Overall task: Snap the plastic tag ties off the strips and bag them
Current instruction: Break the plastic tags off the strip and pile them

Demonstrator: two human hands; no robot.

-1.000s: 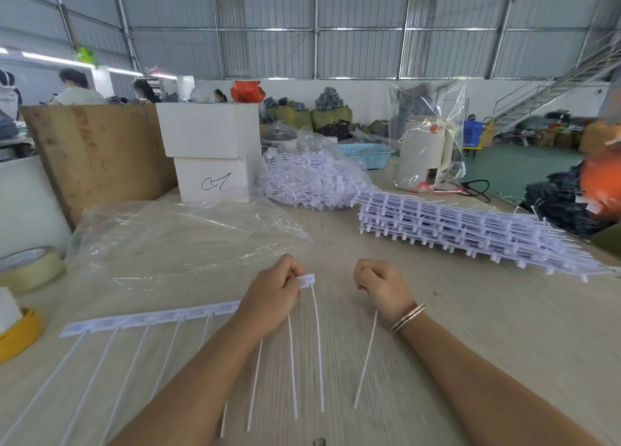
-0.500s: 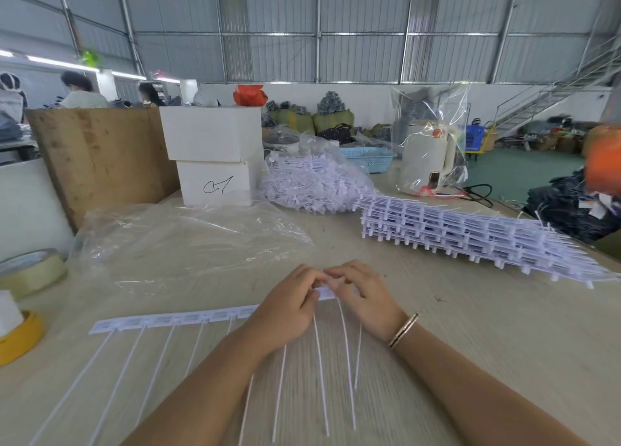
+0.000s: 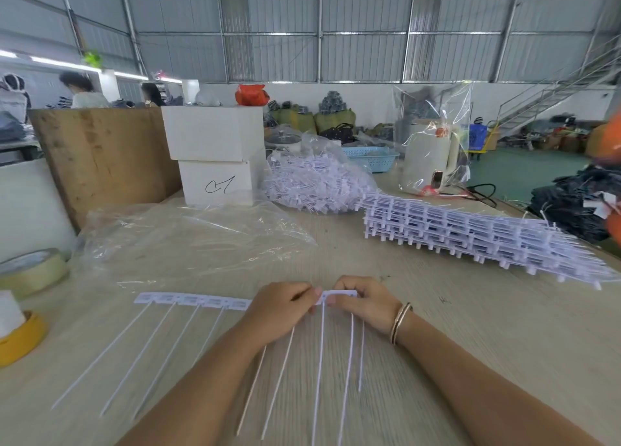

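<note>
A big shed with ribbed grey metal walls [image 3: 336, 25] and a green floor stretches behind a pale wooden table [image 3: 487, 328] with fine straight grain. At the left edge of the table stands a rough plywood board [image 3: 100, 156], and beside it two plain white cardboard boxes [image 3: 215, 153] sit stacked; the lower one bears a black handwritten scrawl that may read "C1", though I cannot be sure. A sheet of thin, crinkled clear plastic bag [image 3: 188, 240] lies flat in front of the boxes. Further back a second clear bag holds a tangled heap of loose ties [image 3: 312, 183]. To the right lies a thick, neat stack of strips [image 3: 470, 234], white plastic with rows of small pegs along the near edge. A white kettle [image 3: 430, 156] wrapped in clear film stands behind it. At the far left rest a roll of beige tape [image 3: 33, 271] and a yellow-rimmed roll [image 3: 16, 338].

Near the front, one white strip [image 3: 191, 301] lies flat on the table, a band of small rectangular tabs with long thin tails running toward the viewer. The left hand [image 3: 279, 311] pinches the strip near its right end, fingers curled and pressed together. The right hand [image 3: 366, 301] pinches the end tab just beside it, fingertips nearly touching those of the left; a thin metal bangle [image 3: 400, 321] circles that wrist.
</note>
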